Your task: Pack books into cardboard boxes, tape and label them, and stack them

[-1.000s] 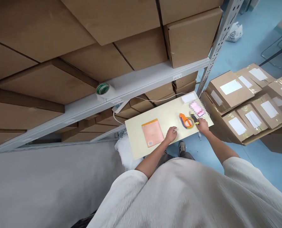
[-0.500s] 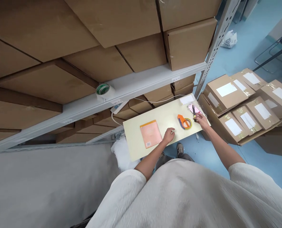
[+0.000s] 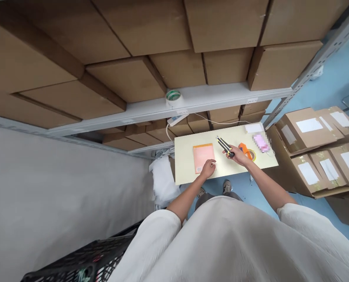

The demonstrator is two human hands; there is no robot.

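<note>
My right hand (image 3: 238, 155) is closed around a black and yellow utility knife (image 3: 225, 147), held over the white table with its tip pointing up and to the left. My left hand (image 3: 209, 168) is at the lower right corner of a flat pink notebook-like item (image 3: 203, 156). Its fingers are loosely curved and apart, with nothing in them; whether they touch the item is hard to tell. That item has an orange top strip and a barcode label. Partly behind my right hand lies an orange tape dispenser (image 3: 244, 149) beside a roll of yellowish tape (image 3: 252, 155).
A blurred pink item (image 3: 261, 143) and a white box or card (image 3: 253, 128) lie at the table's (image 3: 186, 172) right end. Shelves (image 3: 218, 98) of cartons rise behind, with a green-cored tape roll (image 3: 173, 96). Labelled cartons (image 3: 309, 172) stand right, a black crate (image 3: 83, 258) lower left.
My right hand has brought the utility knife left from beside the pink item to the table's middle. My left hand is now at the notebook-like item's corner. The view has shifted left.
</note>
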